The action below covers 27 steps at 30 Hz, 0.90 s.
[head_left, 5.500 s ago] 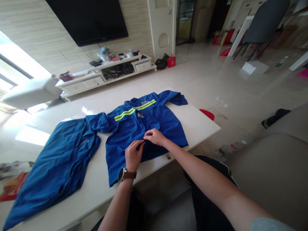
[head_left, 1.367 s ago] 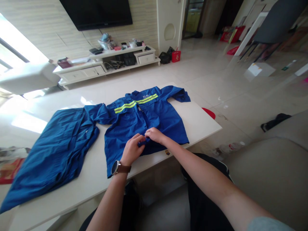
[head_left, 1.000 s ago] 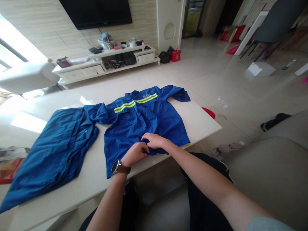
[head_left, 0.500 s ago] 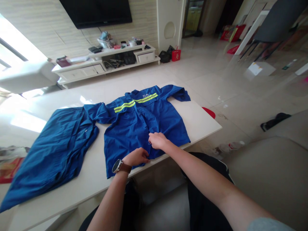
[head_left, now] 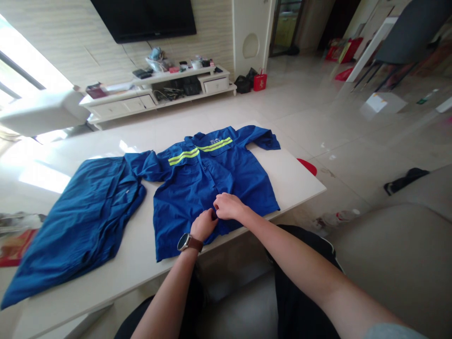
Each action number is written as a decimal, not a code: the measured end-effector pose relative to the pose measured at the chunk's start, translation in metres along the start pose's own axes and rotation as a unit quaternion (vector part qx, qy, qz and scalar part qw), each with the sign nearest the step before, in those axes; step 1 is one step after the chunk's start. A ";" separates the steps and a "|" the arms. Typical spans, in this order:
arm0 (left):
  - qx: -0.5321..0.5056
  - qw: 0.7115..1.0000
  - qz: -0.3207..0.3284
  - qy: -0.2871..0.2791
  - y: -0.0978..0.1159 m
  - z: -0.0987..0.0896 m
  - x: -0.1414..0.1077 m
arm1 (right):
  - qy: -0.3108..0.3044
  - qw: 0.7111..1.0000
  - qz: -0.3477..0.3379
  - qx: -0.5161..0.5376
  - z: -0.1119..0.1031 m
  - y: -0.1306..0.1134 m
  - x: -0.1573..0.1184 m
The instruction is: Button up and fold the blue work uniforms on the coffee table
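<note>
A blue work jacket [head_left: 243,174] with yellow-green reflective stripes lies front up on the white table [head_left: 293,176], collar away from me. My left hand [head_left: 205,224], with a watch [head_left: 183,242] on its wrist, is closed on the jacket's front edge near the hem. Right beside it, my right hand [head_left: 228,206] pinches the same front opening. The two hands nearly touch, and their fingertips and whatever button lies between them are hidden. Left of the jacket lie folded blue trousers [head_left: 81,212], with a jacket sleeve [head_left: 146,165] reaching over to them.
Beyond the table stands a low white TV cabinet [head_left: 120,111] with clutter on top, below a wall-mounted television [head_left: 148,21]. A grey sofa [head_left: 399,254] is at my right. A red stool or lid edge [head_left: 307,166] shows past the table's right side.
My left hand has moved up and right from the hem to meet my right hand. My right hand has shifted slightly left. The jacket lies almost as before.
</note>
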<state>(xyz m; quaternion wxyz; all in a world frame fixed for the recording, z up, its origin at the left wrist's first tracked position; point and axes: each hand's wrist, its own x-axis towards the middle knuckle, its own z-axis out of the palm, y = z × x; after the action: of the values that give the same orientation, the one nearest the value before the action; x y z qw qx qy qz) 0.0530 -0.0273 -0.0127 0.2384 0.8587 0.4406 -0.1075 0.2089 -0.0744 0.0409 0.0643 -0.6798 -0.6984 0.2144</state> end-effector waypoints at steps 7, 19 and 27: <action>0.104 0.993 -0.028 0.047 0.020 0.009 -0.010 | 0.017 0.997 0.057 0.051 0.005 0.008 0.005; 0.112 0.993 0.033 -0.017 0.006 0.011 -0.003 | 0.016 0.990 0.135 0.038 0.001 0.011 0.001; 0.077 0.992 0.041 -0.094 0.007 0.011 -0.007 | -0.034 0.991 0.106 0.068 0.004 0.010 0.003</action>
<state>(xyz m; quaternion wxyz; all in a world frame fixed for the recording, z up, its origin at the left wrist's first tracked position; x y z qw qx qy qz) 0.0546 -0.0412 -0.0168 0.2161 0.8781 0.3710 -0.2110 0.2167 -0.0721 0.0323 0.0631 -0.7364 -0.6081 0.2898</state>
